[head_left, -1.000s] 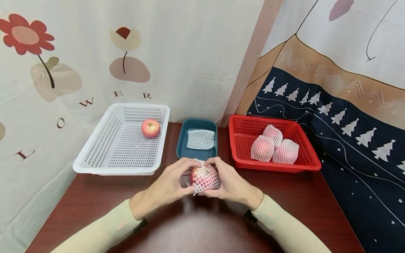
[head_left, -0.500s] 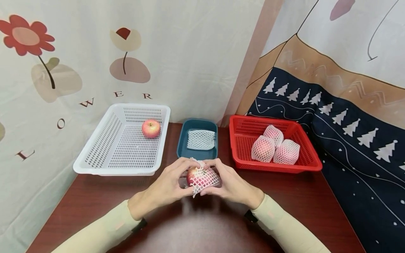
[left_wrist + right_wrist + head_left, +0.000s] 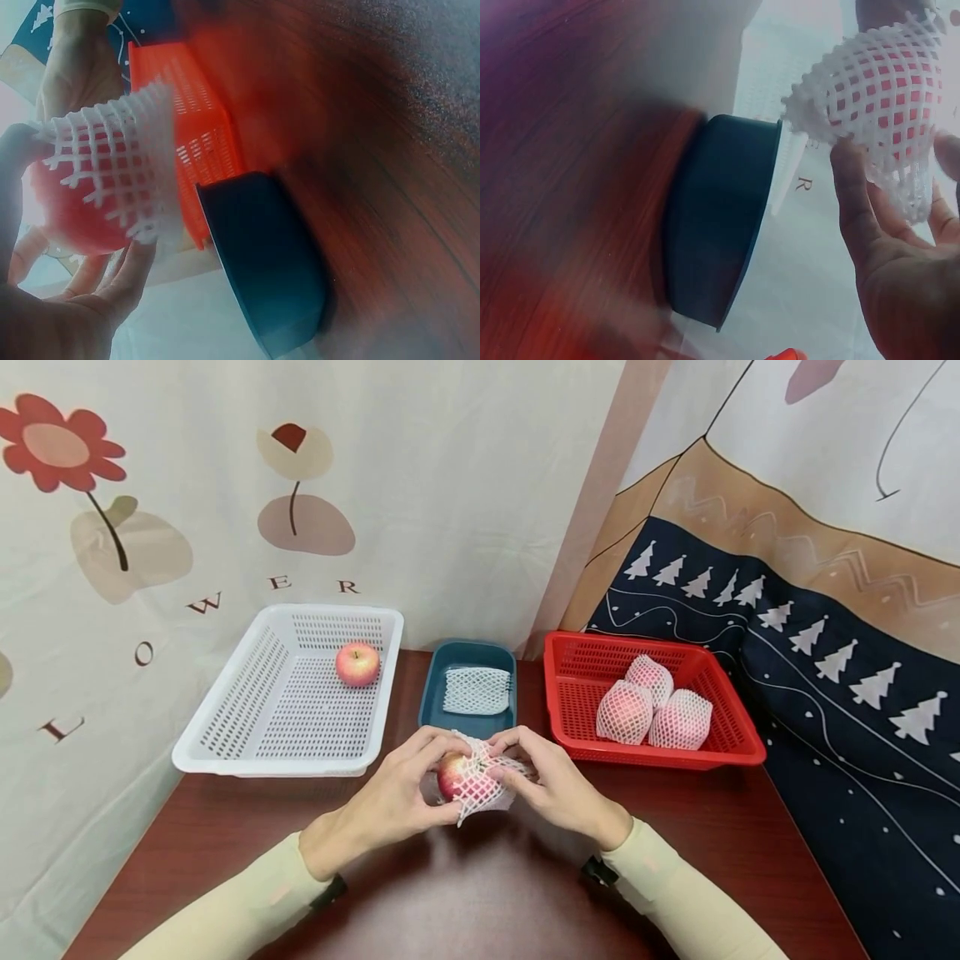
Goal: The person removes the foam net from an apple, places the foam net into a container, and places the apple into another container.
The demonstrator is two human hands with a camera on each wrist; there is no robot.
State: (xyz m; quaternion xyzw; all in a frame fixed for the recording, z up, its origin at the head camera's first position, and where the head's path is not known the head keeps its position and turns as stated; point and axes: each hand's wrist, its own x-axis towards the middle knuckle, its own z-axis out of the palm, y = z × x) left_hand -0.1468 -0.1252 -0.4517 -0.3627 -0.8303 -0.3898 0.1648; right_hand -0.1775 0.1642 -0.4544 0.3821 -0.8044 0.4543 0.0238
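Note:
Between both hands, over the table's middle, is a red-yellow apple [image 3: 449, 776] partly covered by a white foam fruit net [image 3: 476, 787]. My left hand [image 3: 393, 789] grips the apple's bare left side, thumb below and fingers at the top. My right hand [image 3: 561, 785] pinches the net on the right, its thumb over the mesh. In the left wrist view, the apple [image 3: 71, 214] bulges out of the net's open edge. The right wrist view shows the net [image 3: 889, 94] covering this side, with fingers at its narrow end.
Just behind the hands is a teal tray [image 3: 430, 710] holding flat foam netting [image 3: 477, 691]. A white basket [image 3: 281, 763] at left has one bare apple [image 3: 357, 664]. At right, a red basket [image 3: 570, 739] holds three netted apples [image 3: 625, 712]. Curtains hang behind the wooden table [image 3: 480, 893].
My right thumb has moved up from beneath the apple onto the mesh, and the net's right end now stretches out. The apple has shifted slightly left. My left hand keeps its grip.

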